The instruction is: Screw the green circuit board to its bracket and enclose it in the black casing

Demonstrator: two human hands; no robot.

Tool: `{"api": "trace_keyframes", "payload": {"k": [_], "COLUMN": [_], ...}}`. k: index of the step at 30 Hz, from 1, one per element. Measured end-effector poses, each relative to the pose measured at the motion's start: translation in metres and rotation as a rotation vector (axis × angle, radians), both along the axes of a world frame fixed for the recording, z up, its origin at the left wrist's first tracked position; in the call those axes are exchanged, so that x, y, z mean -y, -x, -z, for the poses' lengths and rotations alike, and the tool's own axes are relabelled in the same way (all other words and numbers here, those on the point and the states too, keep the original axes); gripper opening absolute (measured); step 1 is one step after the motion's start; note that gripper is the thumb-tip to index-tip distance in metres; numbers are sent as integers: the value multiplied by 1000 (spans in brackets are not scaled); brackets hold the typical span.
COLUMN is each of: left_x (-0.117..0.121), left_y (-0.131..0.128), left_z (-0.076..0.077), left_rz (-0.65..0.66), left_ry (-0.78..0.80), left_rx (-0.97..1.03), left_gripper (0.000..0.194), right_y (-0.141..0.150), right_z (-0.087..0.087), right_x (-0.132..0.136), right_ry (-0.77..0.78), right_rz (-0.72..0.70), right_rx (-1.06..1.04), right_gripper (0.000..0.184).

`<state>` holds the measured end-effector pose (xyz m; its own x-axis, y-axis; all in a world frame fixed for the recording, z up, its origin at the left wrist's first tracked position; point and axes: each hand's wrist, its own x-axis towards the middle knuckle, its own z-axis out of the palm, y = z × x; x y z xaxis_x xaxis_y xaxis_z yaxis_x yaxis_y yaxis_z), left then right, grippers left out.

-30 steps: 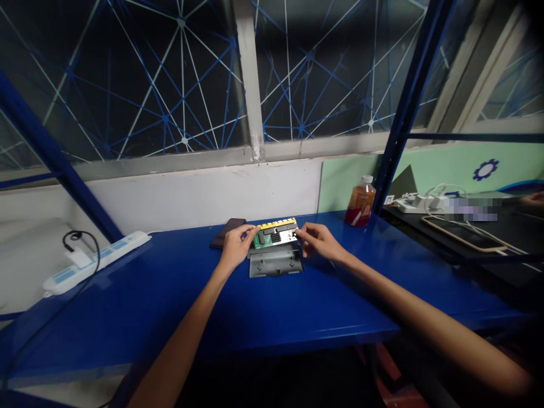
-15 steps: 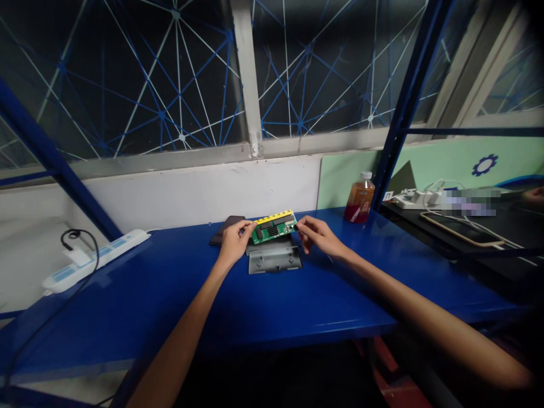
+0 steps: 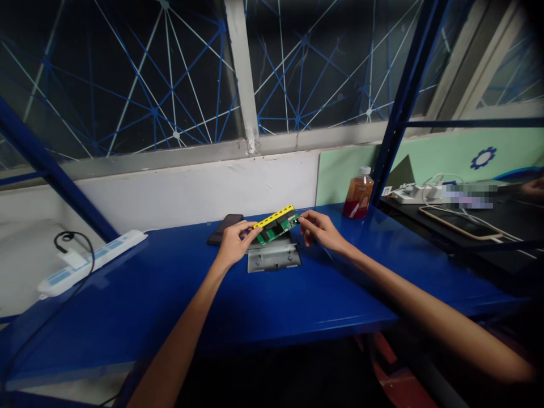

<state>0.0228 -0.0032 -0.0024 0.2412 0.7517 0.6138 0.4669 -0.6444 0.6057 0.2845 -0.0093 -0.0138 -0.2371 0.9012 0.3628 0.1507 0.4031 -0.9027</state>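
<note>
A green circuit board [image 3: 272,233] with a yellow strip along its upper edge is held up above the table, tilted with its right end higher. My left hand [image 3: 236,242] pinches the board's left end between thumb and fingers. At the opposite end, my right hand [image 3: 319,229] grips the right corner with closed fingertips. Below the board lies a grey plastic cover [image 3: 274,259], its inner side with small posts facing up. Behind my left hand is a dark flat object [image 3: 223,226], partly hidden by that hand.
The blue table [image 3: 178,300] carries a white power strip [image 3: 91,263] with a black cable at left. A bottle of reddish drink [image 3: 358,192] stands at the back right. On the dark neighbouring table are a phone [image 3: 461,222] and white cables. Another person's hand [image 3: 533,187] shows at far right.
The board has tilted: its yellow edge faces me more and its right end sits higher. Both hands keep their hold. The whole view has shifted slightly.
</note>
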Motion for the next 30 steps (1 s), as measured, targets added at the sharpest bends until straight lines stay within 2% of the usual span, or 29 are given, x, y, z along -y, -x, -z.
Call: {"api": "trace_keyframes", "payload": {"k": [4, 7, 11, 21, 30], "left_x": [0, -2, -5, -2, -5], "left_y": [2, 4, 4, 4, 5], "left_z": [-1, 1, 3, -1, -1], "left_rz": [26, 21, 24, 66, 74], "left_ry": [15, 54, 135, 343, 344], "left_rx": [-9, 55, 184, 331, 355], "left_gripper": [25, 27, 30, 29, 31], "right_y": [-1, 1, 4, 6, 8], "right_z": [0, -1, -3, -5, -7], "right_x": [1, 3, 7, 10, 13], "right_ry": [6, 8, 8, 13, -35], "right_rz": [11, -11, -54, -112, -104], "right_rx": [14, 28, 42, 28, -9], "right_gripper": [33, 36, 38, 41, 36]}}
